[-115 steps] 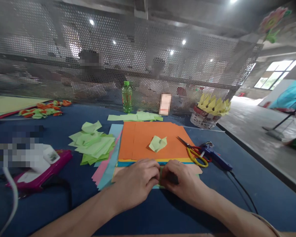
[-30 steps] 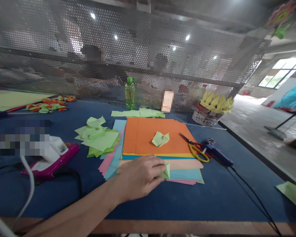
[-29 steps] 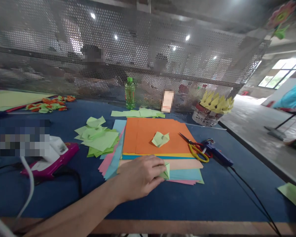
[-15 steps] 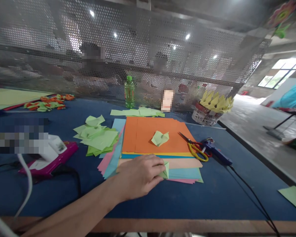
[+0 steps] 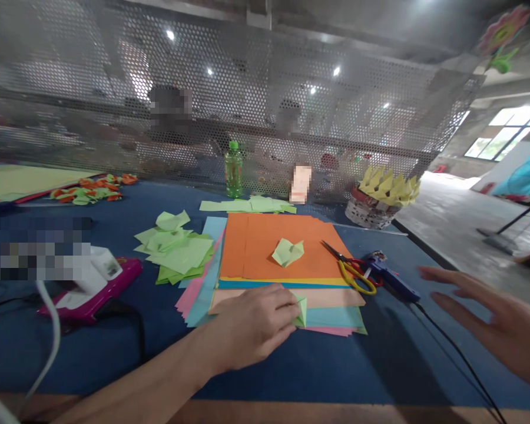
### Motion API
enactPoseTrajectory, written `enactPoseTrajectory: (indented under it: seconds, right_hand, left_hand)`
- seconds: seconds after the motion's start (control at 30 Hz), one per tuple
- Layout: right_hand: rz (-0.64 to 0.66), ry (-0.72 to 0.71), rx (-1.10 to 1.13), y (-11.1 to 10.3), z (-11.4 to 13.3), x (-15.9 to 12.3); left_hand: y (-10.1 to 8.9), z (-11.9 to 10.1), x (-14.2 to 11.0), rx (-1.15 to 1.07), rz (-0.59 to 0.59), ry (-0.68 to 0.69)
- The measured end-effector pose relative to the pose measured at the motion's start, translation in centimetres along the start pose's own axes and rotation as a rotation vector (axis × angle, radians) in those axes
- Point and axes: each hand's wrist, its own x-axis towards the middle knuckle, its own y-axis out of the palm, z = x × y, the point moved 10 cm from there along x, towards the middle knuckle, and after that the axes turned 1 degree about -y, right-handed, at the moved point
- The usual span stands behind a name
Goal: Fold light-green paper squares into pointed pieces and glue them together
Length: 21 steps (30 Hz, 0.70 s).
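On the near edge of the paper stack (image 5: 256, 253), a small folded green paper (image 5: 302, 312) is held down by the left hand (image 5: 256, 324). Its fingers are curled and close together, and the paper is partly hidden under them; a pointed shape with a crease peeks out at the fingertips. The right hand (image 5: 490, 318) is held wide open, with the fingers spread and the thumb apart, over the right side of the table (image 5: 291, 377), and no thing is seen in its grip. The stack is made of flat, smooth sheets: orange on top, with yellow, blue, peach and pink edges fanned out below. On the orange sheet, a bent green piece (image 5: 288, 252) is seen with its corners turned up. By the right edge of the stack, the scissors (image 5: 357, 280) are laid with their thin tips on the orange, just beside the blue glue gun (image 5: 393, 280). To the left, thin green papers (image 5: 176, 250) are heaped in a messy pile, with sharp corners poking out. Flat blue table top is seen between the stack and the brown front edge, and more is seen near the black cord (image 5: 459, 356).
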Motion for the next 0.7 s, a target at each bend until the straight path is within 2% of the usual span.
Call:
enactPoseTrajectory:
  seconds: [0.03,0.13,0.2,0.27,0.37,0.47,0.6,0.7]
  right_hand:
    - [0.128,-0.074,0.060,2.0,3.8,1.2]
    - [0.348,-0.253,0.186,6.3,12.9,3.0]
    - [0.465,-0.357,0.256,8.8,16.8,3.4]
    - [0.544,-0.433,0.326,10.8,19.1,3.6]
    - [0.555,-0.455,0.385,12.8,20.2,4.3]
    - [0.502,-0.471,0.418,13.6,20.2,4.6]
    - [0.496,-0.483,0.335,15.0,19.9,3.8]
    - [0.501,-0.470,0.268,15.5,19.7,3.4]
  left_hand:
    - [-0.1,-0.1,0.0,0.008,-0.011,0.007]
    - [-0.6,-0.8,0.0,0.039,-0.045,0.035]
    - [-0.9,-1.4,-0.1,0.057,-0.063,0.062]
    - [-1.2,-1.9,-0.2,0.071,-0.083,0.095]
    - [-1.4,-1.8,-0.2,0.096,-0.091,0.095]
    - [-1.1,-0.5,0.0,0.112,-0.059,0.012]
    - [-0.5,1.1,0.4,0.022,-0.033,-0.085]
    - [-0.6,1.6,0.5,-0.030,-0.070,-0.149]
